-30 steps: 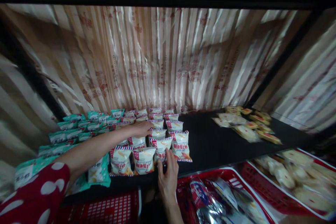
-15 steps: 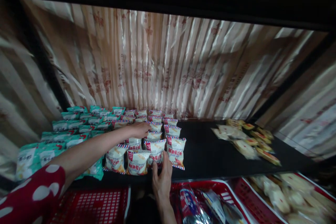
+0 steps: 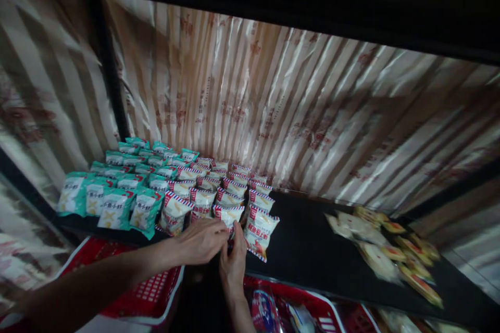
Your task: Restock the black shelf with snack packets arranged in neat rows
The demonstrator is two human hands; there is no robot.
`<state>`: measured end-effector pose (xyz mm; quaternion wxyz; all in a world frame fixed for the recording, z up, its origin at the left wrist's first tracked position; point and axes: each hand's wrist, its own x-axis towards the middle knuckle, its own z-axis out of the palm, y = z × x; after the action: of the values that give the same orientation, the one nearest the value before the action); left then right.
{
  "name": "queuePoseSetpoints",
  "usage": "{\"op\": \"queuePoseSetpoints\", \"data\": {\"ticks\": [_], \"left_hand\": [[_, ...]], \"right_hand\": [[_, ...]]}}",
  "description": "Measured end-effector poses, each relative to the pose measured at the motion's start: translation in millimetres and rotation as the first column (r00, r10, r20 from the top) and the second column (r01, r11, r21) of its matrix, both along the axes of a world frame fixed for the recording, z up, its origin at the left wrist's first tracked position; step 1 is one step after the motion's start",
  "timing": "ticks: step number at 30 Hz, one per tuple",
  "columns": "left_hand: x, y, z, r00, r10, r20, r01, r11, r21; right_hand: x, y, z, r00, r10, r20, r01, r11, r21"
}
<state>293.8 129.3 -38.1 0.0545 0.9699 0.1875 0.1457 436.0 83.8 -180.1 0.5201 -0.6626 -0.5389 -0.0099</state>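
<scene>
Rows of small white snack bags (image 3: 262, 230) with red labels and striped top edges stand at the shelf's front middle. My left hand (image 3: 205, 241) reaches in from the left, its fingers curled at one front-row snack bag (image 3: 227, 214). Against the lower right side of that same bag is my right hand (image 3: 234, 260), thumb and fingers closed in on it. The two hands nearly touch and hide much of the bag's lower part. To their left, green snack bags (image 3: 116, 208) fill several rows.
On the black shelf (image 3: 300, 239), flat yellow and whitish packets (image 3: 375, 257) lie to the right. Red baskets (image 3: 154, 291) sit below the front edge, the right one (image 3: 324, 304) holding packaged goods. Striped sheeting (image 3: 242, 88) hangs behind; a dark post (image 3: 107, 67) stands at left.
My left hand has come back from the rear bags to the front row, beside my right hand. The right hand stays at the front bags. The view has shifted and tilted.
</scene>
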Motion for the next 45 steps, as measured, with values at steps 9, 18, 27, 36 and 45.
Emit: {"op": "queuePoseSetpoints", "data": {"ticks": [9, 18, 27, 36, 45], "left_hand": [[28.8, -55.7, -60.8, 0.929, 0.365, 0.065, -0.364, 0.931, -0.030], [46.4, -80.1, -86.5, 0.691, 0.650, 0.316, -0.669, 0.741, -0.061], [61.9, -79.1, -114.1, 0.438, 0.792, 0.426, -0.814, 0.550, -0.187], [67.7, -80.3, -117.8, 0.361, 0.801, 0.478, -0.848, 0.495, -0.189], [77.6, -79.8, -116.3, 0.320, 0.825, 0.465, -0.859, 0.460, -0.224]], "right_hand": [[30.4, -16.6, 13.1, 0.987, 0.149, -0.059, -0.152, 0.987, -0.052], [57.3, -25.1, 21.0, 0.969, 0.238, -0.071, -0.244, 0.966, -0.089], [61.8, -26.0, 27.1, 0.919, 0.387, -0.082, -0.395, 0.901, -0.179], [59.1, -25.9, 20.5, 0.921, 0.377, -0.095, -0.389, 0.897, -0.208], [55.1, -23.7, 20.0, 0.916, 0.395, -0.069, -0.400, 0.890, -0.218]]}}
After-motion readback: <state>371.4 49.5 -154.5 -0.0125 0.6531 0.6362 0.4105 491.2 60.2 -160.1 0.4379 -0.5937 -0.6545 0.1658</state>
